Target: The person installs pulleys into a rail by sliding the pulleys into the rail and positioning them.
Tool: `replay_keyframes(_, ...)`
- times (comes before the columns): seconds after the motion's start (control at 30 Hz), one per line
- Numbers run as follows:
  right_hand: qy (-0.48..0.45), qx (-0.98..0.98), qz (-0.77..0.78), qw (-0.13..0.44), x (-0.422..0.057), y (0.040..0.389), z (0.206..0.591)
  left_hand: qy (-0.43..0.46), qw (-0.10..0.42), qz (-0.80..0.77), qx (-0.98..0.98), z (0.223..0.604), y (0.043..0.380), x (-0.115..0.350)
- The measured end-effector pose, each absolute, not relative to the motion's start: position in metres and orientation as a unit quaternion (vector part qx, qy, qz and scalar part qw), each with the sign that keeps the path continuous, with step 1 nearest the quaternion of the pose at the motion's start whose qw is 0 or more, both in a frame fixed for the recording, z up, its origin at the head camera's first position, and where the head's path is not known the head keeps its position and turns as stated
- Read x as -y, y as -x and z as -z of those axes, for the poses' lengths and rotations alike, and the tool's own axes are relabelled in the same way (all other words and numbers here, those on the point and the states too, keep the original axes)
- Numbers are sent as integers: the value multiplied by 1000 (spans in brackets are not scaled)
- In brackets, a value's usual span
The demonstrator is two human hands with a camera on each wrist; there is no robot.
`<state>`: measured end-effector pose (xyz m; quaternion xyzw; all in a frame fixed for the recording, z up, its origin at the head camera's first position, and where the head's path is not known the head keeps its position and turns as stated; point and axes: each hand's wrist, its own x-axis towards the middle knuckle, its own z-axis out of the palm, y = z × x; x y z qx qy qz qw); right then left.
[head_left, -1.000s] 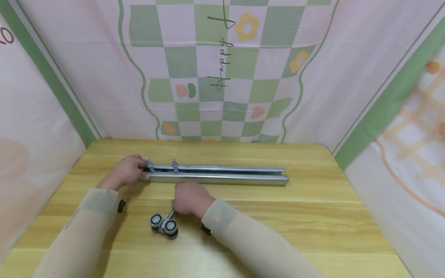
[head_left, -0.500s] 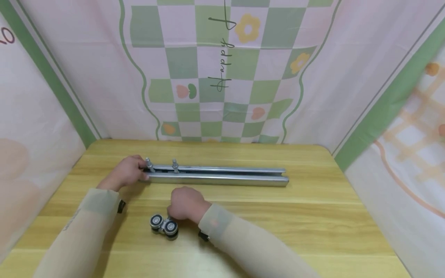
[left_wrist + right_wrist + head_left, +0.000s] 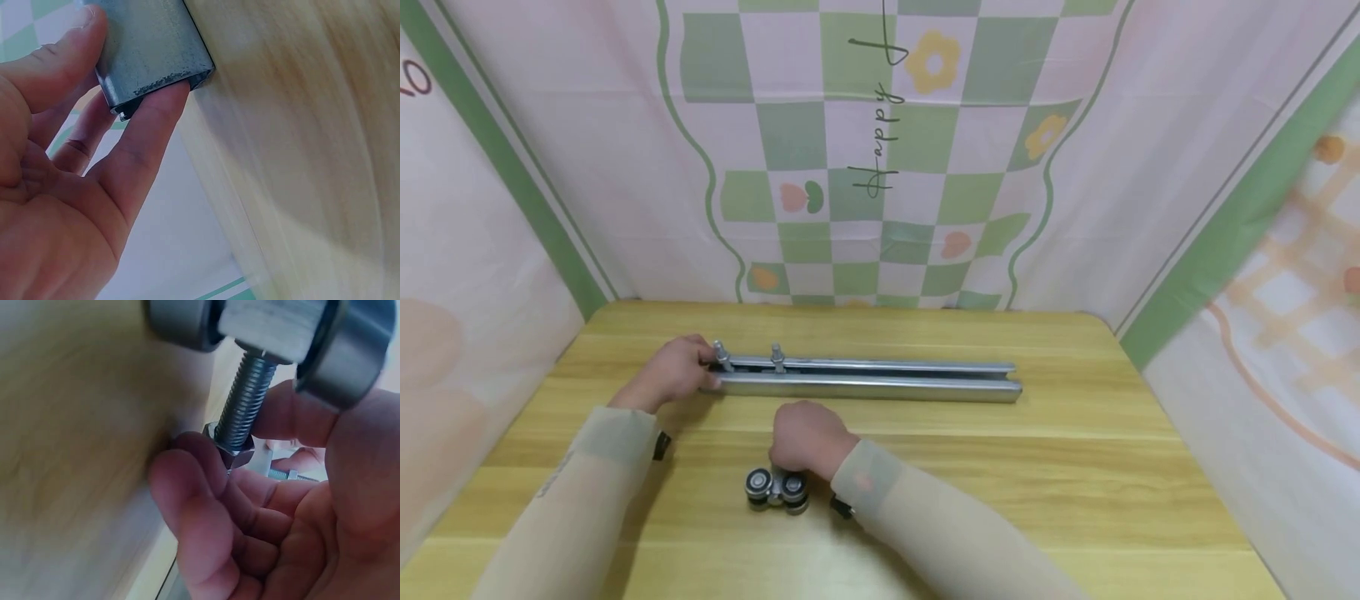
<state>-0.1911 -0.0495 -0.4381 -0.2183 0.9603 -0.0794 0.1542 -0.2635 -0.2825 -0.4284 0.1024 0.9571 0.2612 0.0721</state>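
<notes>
A silver slotted metal rail (image 3: 880, 389) lies lengthwise on the table. Two threaded bolts, one at the end (image 3: 722, 353) and one farther along (image 3: 778, 357), stand up through its slot. My left hand (image 3: 676, 368) grips the rail's left end; in the left wrist view the thumb is on its side and a finger reaches into the end opening. In front of the rail, my right hand (image 3: 808, 436) holds a roller trolley (image 3: 777, 492) with black-rimmed wheels. The right wrist view shows fingers around its threaded bolt (image 3: 247, 400), by the hex nut (image 3: 232, 449).
The wooden table (image 3: 1060, 467) extends to the right of both hands. A patterned cloth (image 3: 880, 167) hangs behind its back edge, with more cloth on the left and right sides.
My right hand has drawn back from beside the rail toward me. The roller trolley has turned and shifted a little right, its wheels now side by side. My left hand stays at the rail's end.
</notes>
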Motion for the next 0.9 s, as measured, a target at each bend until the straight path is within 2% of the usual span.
replay_keyframes(0.37,216,-961,70,157,44,184,435,-101,72,-261,-957,430,263,284)
replay_keyframes(0.9,193,-959,118,168,13,192,436,-112,67,-263,-956,429,262,284)
